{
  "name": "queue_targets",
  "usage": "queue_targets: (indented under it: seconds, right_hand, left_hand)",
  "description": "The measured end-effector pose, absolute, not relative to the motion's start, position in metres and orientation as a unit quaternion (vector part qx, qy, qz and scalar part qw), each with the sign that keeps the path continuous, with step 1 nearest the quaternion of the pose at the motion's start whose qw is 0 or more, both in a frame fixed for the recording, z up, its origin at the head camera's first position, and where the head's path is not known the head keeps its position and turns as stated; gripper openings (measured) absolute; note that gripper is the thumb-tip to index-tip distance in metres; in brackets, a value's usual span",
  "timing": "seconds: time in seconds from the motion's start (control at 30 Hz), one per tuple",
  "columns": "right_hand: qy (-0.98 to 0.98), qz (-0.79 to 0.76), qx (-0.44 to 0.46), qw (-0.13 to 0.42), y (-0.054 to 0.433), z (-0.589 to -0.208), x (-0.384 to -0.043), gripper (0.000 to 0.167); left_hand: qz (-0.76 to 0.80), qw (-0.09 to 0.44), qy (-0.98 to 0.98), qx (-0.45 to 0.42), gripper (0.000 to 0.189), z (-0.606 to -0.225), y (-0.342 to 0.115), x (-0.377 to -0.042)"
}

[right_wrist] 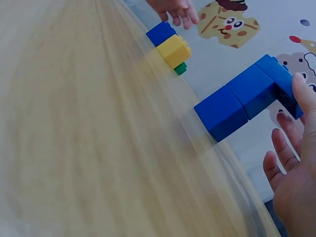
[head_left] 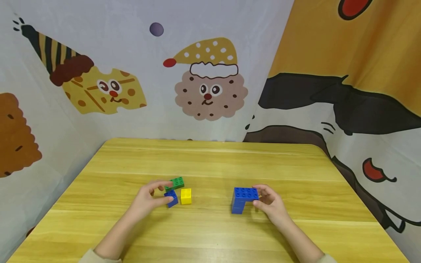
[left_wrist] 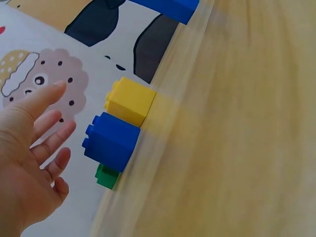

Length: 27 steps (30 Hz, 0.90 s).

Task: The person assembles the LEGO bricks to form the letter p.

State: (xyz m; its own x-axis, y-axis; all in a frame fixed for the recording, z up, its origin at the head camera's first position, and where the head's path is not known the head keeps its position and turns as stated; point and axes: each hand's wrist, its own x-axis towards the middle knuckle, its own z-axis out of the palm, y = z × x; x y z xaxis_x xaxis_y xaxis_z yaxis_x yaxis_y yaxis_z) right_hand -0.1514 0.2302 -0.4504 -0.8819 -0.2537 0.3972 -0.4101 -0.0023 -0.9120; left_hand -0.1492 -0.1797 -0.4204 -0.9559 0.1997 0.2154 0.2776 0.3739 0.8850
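firstly, one stack of blue blocks (head_left: 242,198), standing at the right of the group on a wooden table (head_left: 210,233). make-up: one long studded brick (head_left: 246,192) laid across the top, two smaller blue blocks (head_left: 237,207) one above the other beneath its left end; the right end of the long brick juts out unsupported from below.

item: right hand (head_left: 271,206), narrow at the tips, thumb and forefinger pinching the jutting end of the long brick; remaining fingers loosely bent, apart from the stack.

item: single blue block (head_left: 174,200), left of the stack and well apart from it, resting on the table at a slant.

item: yellow block (head_left: 185,196), just beside the single blue block, on its right.

item: green brick (head_left: 177,183), studded, behind the single blue block; whether the two touch cannot be told.

item: left hand (head_left: 150,197), fairly wide, thumb and fingers spread and relaxed, holding nothing, near the single blue block and the green brick.

surroundings: pale sleeve ends (head_left: 98,257) at both forearms; behind the table, a printed cloth (head_left: 131,36) with a cheese figure (head_left: 108,91) and a hatted biscuit figure (head_left: 211,98).
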Motion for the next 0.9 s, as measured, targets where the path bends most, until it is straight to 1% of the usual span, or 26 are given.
queue_targets:
  seconds: [0.23,0.57,0.9]
  right_hand:
    - [-0.710,0.666,0.221,0.067,0.229,-0.449,-0.150,0.034]
    - [-0.701,0.673,0.224,0.073,0.228,-0.450,-0.150,0.031]
    - [-0.703,0.673,0.217,0.070,0.228,-0.450,-0.150,0.034]
  left_hand:
    - [-0.532,0.033,-0.834,-0.141,0.040,-0.430,-0.184,-0.151]
    - [-0.525,0.022,-0.840,-0.134,0.041,-0.440,-0.185,-0.154]
    - [-0.526,0.015,-0.843,-0.111,0.042,-0.451,-0.184,-0.156]
